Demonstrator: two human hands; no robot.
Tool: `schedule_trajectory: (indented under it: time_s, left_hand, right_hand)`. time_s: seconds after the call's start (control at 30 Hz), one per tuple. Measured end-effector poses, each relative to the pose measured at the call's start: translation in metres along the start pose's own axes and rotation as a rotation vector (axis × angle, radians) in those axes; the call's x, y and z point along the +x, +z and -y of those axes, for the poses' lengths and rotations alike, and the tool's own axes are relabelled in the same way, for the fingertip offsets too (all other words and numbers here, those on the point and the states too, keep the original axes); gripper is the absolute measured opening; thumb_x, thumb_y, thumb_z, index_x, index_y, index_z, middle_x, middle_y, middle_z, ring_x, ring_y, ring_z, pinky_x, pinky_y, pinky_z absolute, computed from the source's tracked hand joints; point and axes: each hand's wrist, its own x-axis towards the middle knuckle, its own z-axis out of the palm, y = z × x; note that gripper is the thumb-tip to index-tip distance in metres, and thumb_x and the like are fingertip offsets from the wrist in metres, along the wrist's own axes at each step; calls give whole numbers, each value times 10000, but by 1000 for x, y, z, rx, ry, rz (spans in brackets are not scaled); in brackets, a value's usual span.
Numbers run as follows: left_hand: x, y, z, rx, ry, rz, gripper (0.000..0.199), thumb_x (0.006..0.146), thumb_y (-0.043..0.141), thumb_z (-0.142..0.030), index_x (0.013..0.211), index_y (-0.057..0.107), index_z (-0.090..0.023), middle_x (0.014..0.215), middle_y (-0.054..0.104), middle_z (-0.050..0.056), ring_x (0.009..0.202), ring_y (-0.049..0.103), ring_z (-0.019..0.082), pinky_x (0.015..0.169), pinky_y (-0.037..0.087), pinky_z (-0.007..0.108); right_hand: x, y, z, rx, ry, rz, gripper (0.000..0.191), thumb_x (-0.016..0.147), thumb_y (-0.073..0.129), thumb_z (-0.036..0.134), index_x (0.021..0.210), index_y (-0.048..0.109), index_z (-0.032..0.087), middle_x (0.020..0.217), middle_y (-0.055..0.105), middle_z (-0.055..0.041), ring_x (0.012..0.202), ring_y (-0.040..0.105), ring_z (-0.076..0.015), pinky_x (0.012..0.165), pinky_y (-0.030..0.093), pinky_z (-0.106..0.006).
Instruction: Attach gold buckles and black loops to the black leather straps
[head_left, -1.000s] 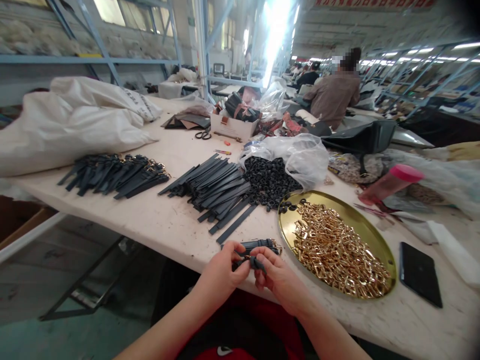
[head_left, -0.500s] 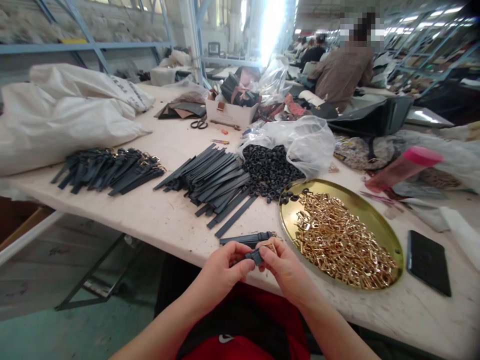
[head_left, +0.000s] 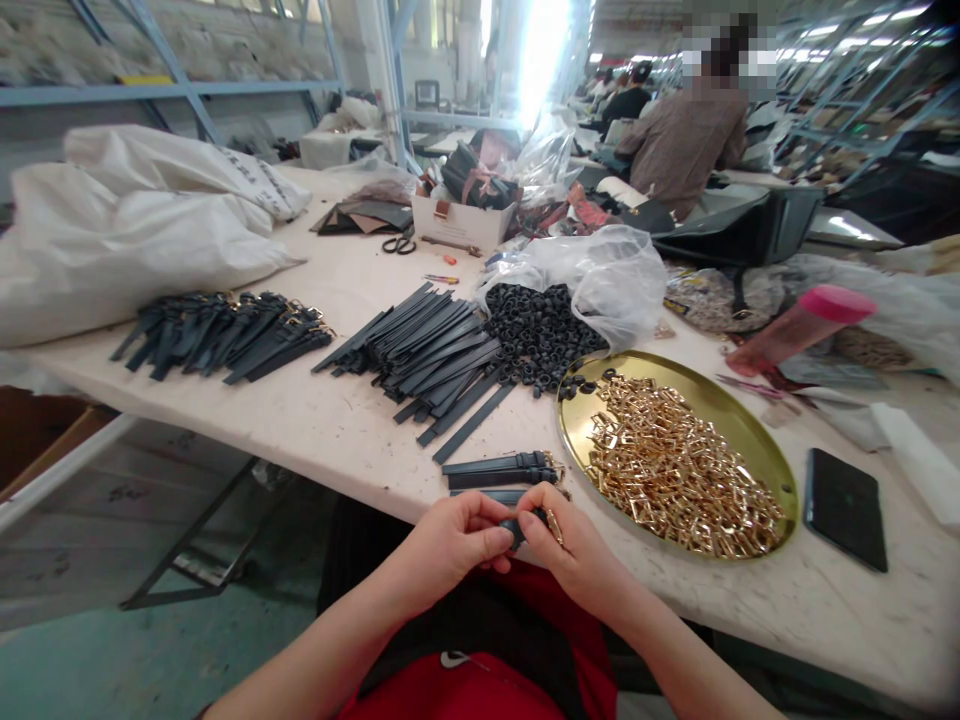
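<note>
Both hands meet at the table's front edge around a dark strap [head_left: 516,532]. My left hand [head_left: 463,540] pinches its left part; my right hand [head_left: 562,535] grips the other end, where a gold buckle [head_left: 553,527] shows between the fingers. Just beyond lie a few finished-looking buckled straps [head_left: 499,468]. Farther back are a pile of plain dark strips [head_left: 427,350] and a heap of small black loops [head_left: 536,335] by a clear plastic bag. To the right, a gold tray [head_left: 750,420] bears many gold buckles [head_left: 679,465]. More buckled straps [head_left: 225,335] lie at the left.
A phone [head_left: 846,508] lies right of the tray, with a pink-capped bottle [head_left: 802,325] behind it. A white sack [head_left: 142,230] covers the back left. Scissors [head_left: 399,243] and a filled white box [head_left: 461,222] stand farther back. A person [head_left: 686,135] sits beyond the table.
My hands have turned the strap, and the buckle now points down to the right. They hide less of the buckled straps behind them. The view has shifted slightly.
</note>
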Motion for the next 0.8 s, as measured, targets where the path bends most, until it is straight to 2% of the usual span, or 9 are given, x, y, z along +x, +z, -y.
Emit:
schedule_trajectory:
  time_s: [0.17, 0.23, 0.33, 0.4, 0.47, 0.57, 0.63, 0.73, 0.8]
  left_hand:
    - [-7, 8, 3, -8, -6, 96, 199, 679, 617, -264, 809, 574, -119, 689, 631, 19, 576, 567, 108, 575, 425, 220]
    - [-9, 12, 6, -25, 26, 104, 244, 680, 629, -283, 847, 560, -120, 716, 629, 25, 599, 569, 114, 584, 432, 222]
    - [-6, 12, 11, 58, 95, 90, 358, 722, 596, -315, 1019, 503, -137, 710, 625, 16, 623, 582, 135, 583, 439, 230]
    - [3, 7, 13, 254, 170, 66, 436, 762, 551, -321, 1147, 434, -154, 737, 641, 23, 669, 598, 162, 619, 451, 259]
    - [17, -1, 12, 570, 292, -7, 471, 773, 538, -307, 1206, 404, -175, 862, 653, 52, 787, 600, 196, 715, 453, 305]
    - [38, -8, 8, 1140, 489, -147, 462, 745, 568, -250, 1182, 444, -162, 1088, 580, 113, 991, 532, 254, 862, 400, 371]
    - [47, -6, 7, 1415, 544, -182, 380, 767, 520, -197, 1136, 472, -121, 1077, 565, 140, 999, 520, 271, 857, 405, 393]
    - [56, 4, 6, 1549, 535, -190, 278, 820, 384, -118, 1070, 500, -79, 942, 591, 136, 865, 564, 257, 728, 465, 387]
    - [62, 8, 5, 1606, 521, -204, 248, 814, 389, -110, 1016, 522, -54, 915, 583, 146, 840, 566, 261, 690, 478, 383]
  right_hand:
    - [-14, -1, 7, -48, 8, 110, 205, 889, 352, 330, 809, 489, 202, 732, 548, -14, 679, 500, -147, 611, 367, -262]
    - [-18, 5, 10, -18, 2, 91, 205, 893, 344, 333, 854, 498, 203, 783, 576, -30, 718, 528, -159, 638, 382, -271]
    - [-20, 13, 9, 57, 27, 41, 248, 903, 309, 345, 1037, 469, 211, 839, 610, -46, 769, 567, -177, 679, 414, -288]
    - [-15, 14, 3, 6, 51, -8, 299, 901, 306, 366, 1116, 445, 212, 841, 623, -55, 771, 584, -196, 679, 426, -307]
    - [-4, 9, -8, -152, 38, -127, 322, 889, 325, 380, 1111, 471, 199, 886, 624, -82, 821, 580, -226, 716, 429, -345]
    - [18, 0, -31, -421, -39, -362, 333, 867, 365, 372, 1067, 521, 157, 1026, 586, -141, 977, 520, -276, 845, 394, -431]
    - [29, 1, -46, -471, -85, -413, 334, 868, 353, 349, 1055, 534, 140, 1067, 568, -155, 1023, 496, -279, 884, 380, -456]
    - [37, 12, -66, -362, -111, -428, 345, 883, 295, 330, 1035, 537, 138, 1057, 574, -146, 1013, 512, -252, 900, 391, -449]
    - [38, 20, -77, -284, -90, -476, 359, 878, 294, 357, 1047, 524, 140, 1085, 562, -150, 1039, 503, -255, 925, 377, -457]
